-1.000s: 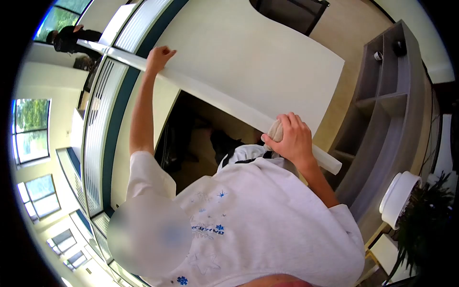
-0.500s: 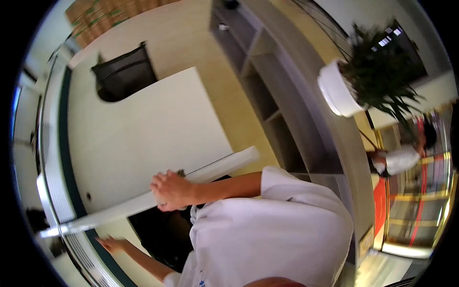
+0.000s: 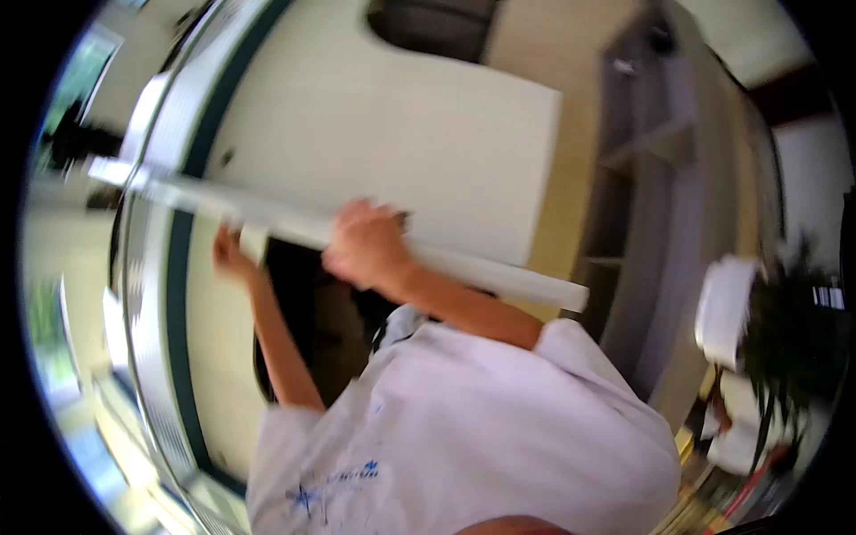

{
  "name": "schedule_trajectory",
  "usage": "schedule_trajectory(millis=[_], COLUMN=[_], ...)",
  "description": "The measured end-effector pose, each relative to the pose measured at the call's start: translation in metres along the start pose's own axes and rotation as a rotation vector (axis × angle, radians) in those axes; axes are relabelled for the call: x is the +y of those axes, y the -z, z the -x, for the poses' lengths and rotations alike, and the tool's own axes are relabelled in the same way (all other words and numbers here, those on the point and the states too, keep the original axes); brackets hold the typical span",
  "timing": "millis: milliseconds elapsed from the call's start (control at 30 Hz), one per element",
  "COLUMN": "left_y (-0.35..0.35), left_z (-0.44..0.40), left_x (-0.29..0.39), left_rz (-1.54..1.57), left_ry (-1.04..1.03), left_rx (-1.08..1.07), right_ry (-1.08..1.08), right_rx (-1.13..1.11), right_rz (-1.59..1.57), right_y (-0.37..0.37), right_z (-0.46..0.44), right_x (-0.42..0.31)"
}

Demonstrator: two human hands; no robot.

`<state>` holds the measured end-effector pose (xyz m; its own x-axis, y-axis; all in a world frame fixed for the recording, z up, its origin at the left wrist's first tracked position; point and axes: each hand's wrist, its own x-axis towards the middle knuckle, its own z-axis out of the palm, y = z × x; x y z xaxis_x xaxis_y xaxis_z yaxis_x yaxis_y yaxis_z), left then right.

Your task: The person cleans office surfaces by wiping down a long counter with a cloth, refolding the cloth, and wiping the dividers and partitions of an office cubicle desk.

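Observation:
My right hand (image 3: 370, 242), its fingers closed, grips a long white bar (image 3: 499, 275) around the middle. The bar runs along the near edge of a white desk (image 3: 428, 134) and sticks out past it at both ends. A small dark object (image 3: 403, 218) shows beside the right fingers; its kind is unclear. Farther left, my left hand (image 3: 232, 254) is raised close to the bar's lower edge. Blur hides whether its fingers touch the bar or how far they are bent.
Dark green and silver partition edging (image 3: 183, 303) runs along the left. A black chair (image 3: 432, 27) stands behind the desk. Right of it is a grey open shelf unit (image 3: 660, 205), with a plant in a white pot (image 3: 727, 312). A dark space lies under the bar.
The view has turned, so the bar now slopes down to the right. My left hand has come up nearer the bar, its fingers less outstretched. My right hand keeps its grip on the bar.

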<state>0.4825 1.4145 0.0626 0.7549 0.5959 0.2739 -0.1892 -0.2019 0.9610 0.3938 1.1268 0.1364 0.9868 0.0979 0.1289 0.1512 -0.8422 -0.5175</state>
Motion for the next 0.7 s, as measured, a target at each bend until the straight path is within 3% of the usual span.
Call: schedule_trajectory(millis=[100, 167, 200, 233, 267, 300, 367, 400, 433, 500, 600, 700], left_y=[-0.052, -0.066, -0.066, -0.057, -0.052, -0.048, -0.050, -0.054, -0.051, -0.053, -0.071, -0.070], left_z=[-0.085, -0.150, -0.174, -0.180, -0.185, -0.201, -0.187, -0.180, -0.182, -0.175, -0.175, -0.176], left_x=[0.036, 0.015, -0.005, -0.008, -0.028, -0.029, -0.014, 0.007, 0.008, 0.007, 0.039, 0.030], left_rz=[-0.055, -0.371, -0.606, -0.872, -1.624, -1.704, -1.503, -1.377, -1.291, -1.456, -1.637, -1.680], left_ry=[-0.209, -0.370, -0.417, -0.247, -0.770, -0.634, -0.562, -0.210, -0.160, -0.432, -0.123, -0.212], left_rx=[-0.145, -0.376, -0.542, -0.705, -0.812, -0.975, -0.903, -0.847, -0.878, -0.938, -1.076, -1.156], right_ry=[0.096, 0.093, 0.050, 0.048, 0.070, 0.011, -0.005, -0.041, -0.061, -0.093, 0.011, 0.059], right_rx=[0.069, 0.069, 0.020, 0.019, 0.049, -0.009, 0.009, -0.003, -0.011, -0.030, 0.055, 0.029], right_rz=[-0.089, -0.045, -0.015, -0.003, 0.032, 0.048, 0.065, 0.077, 0.112, 0.190, 0.173, 0.163], right_y=[0.013, 0.039, 0.052, 0.068, 0.076, 0.077, 0.080, 0.079, 0.073, 0.054, 0.017, 0.000], right_z=[0.016, 0.039, 0.052, 0.064, 0.079, 0.084, 0.095, 0.092, 0.085, 0.071, 0.030, -0.002], right_x=[0.012, 0.026, 0.036, 0.040, 0.054, 0.049, 0.054, 0.050, 0.043, 0.034, 0.008, -0.016])
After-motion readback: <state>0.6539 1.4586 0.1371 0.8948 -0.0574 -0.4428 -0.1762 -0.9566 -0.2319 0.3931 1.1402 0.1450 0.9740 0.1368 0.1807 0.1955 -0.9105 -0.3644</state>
